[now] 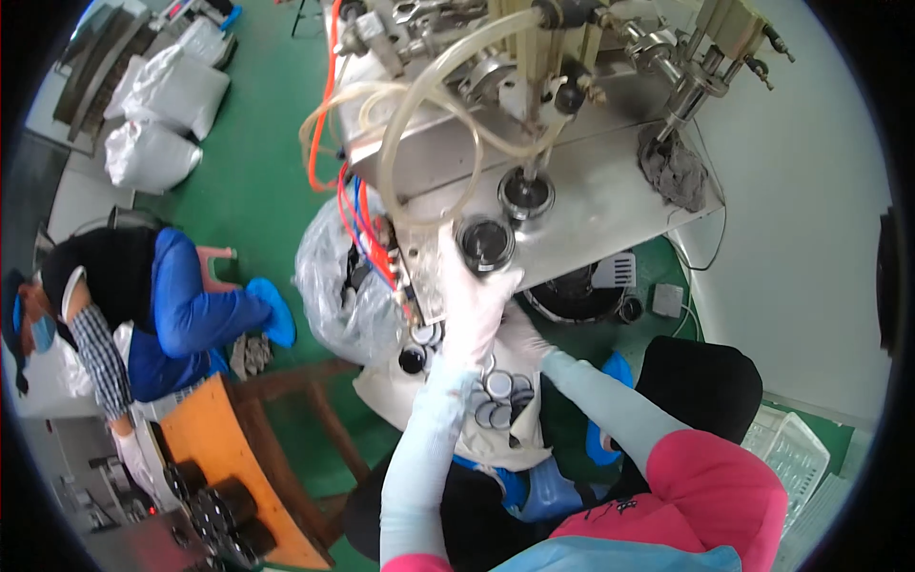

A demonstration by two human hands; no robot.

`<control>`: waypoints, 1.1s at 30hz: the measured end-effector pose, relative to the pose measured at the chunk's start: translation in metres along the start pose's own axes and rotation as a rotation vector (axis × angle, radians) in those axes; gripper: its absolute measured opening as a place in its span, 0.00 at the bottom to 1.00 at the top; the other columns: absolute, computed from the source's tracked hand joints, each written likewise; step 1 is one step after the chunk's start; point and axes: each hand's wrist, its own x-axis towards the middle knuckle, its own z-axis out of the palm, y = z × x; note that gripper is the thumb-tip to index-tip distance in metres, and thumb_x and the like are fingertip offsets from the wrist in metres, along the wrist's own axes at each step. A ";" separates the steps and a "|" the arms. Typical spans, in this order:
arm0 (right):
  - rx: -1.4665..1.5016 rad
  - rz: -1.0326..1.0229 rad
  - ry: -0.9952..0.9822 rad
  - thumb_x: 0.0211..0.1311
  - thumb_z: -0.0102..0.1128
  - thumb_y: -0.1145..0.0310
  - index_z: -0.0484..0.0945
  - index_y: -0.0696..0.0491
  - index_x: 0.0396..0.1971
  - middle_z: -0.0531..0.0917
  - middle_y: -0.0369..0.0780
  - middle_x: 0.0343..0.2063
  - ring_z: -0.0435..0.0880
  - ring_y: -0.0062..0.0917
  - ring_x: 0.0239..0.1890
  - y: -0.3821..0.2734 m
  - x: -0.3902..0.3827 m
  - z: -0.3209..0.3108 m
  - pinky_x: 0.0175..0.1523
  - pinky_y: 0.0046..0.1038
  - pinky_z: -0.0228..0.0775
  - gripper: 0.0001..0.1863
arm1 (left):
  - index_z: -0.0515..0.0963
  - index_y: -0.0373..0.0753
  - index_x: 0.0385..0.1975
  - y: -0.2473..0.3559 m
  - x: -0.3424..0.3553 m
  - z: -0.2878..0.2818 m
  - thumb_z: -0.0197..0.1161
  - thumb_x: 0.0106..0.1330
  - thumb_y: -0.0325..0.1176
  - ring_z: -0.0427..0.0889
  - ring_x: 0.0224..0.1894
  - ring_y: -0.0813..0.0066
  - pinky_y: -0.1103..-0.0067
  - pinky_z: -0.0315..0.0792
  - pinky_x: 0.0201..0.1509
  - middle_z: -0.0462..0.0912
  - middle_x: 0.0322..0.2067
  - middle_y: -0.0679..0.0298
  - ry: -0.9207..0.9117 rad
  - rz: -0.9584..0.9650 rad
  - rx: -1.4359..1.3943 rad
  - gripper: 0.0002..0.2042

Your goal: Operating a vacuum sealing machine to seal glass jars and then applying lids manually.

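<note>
My left hand [474,303], in a white glove, is closed round a clear jar [485,244] with dark contents at the front edge of the steel machine table [581,205]. Just beyond it, a second jar [526,196] of dark stuff stands under a filling nozzle [530,170]. Lower down, my gloved right hand [520,336] is beside my left wrist, above a pile of round lids [498,385]. Its fingers are largely hidden behind my left hand. The lids lie on a pale sack [519,456] in front of me.
Hoses [391,172] loop over the table's left side. A clear plastic bag [334,286] hangs at its corner. Under the table is a dark round tub [572,297]. At left, a seated co-worker [172,296] works by an orange-topped wooden table [214,458] with dark jars. White crates [791,443] stand at right.
</note>
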 end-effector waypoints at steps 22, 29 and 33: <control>-1.350 -1.213 -0.377 0.46 0.62 0.68 0.76 0.49 0.48 0.67 0.47 0.54 0.66 0.44 0.56 -0.321 -0.171 0.077 0.61 0.40 0.58 0.24 | 0.52 0.37 0.62 0.103 -0.106 0.021 0.69 0.41 0.21 0.68 0.56 0.68 0.75 0.68 0.57 0.66 0.54 0.57 0.055 0.336 -0.015 0.44; -1.111 -0.987 -0.523 0.51 0.58 0.62 0.76 0.53 0.49 0.73 0.45 0.50 0.70 0.39 0.54 -0.343 -0.191 0.089 0.60 0.35 0.60 0.23 | 0.59 0.35 0.51 0.132 -0.146 0.025 0.70 0.41 0.25 0.73 0.48 0.69 0.76 0.69 0.52 0.70 0.45 0.57 0.028 0.233 -0.287 0.35; -0.677 -0.613 -0.672 0.51 0.59 0.57 0.78 0.55 0.46 0.74 0.44 0.52 0.71 0.33 0.54 -0.348 -0.202 0.094 0.61 0.33 0.58 0.24 | 0.59 0.36 0.53 0.148 -0.160 0.016 0.69 0.41 0.22 0.72 0.50 0.70 0.76 0.70 0.53 0.69 0.47 0.60 -0.004 0.219 -0.309 0.36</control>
